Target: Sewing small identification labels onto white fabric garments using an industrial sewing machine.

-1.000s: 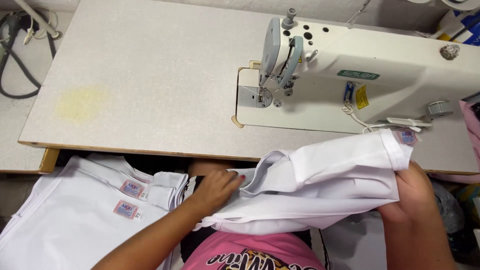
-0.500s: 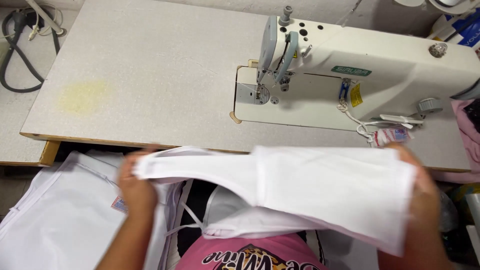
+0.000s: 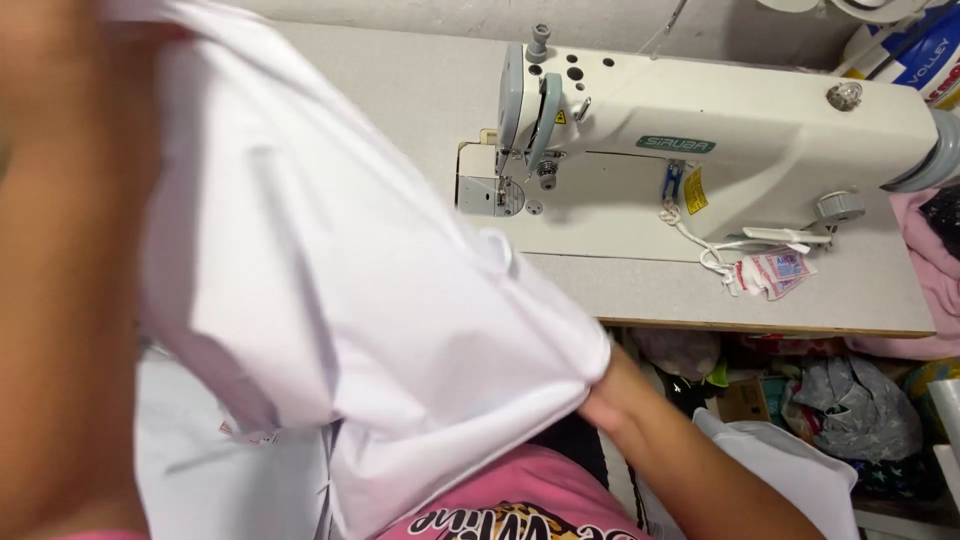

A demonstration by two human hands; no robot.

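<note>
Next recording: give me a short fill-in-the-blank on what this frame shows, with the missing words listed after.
1. The cloth lifted in front of the camera is ____ in colour.
2. The sewing machine stands on the ____.
3. The right hand grips the cloth at its ____ edge.
4. The small printed labels lie beside the machine's ____ cord.

Missing words: white; table; lower; white

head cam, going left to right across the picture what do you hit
left forearm raised close to the camera → white garment held up → right hand gripping the garment's lower edge → white sewing machine on the table → small bundle of labels → pink fabric at the right edge
</note>
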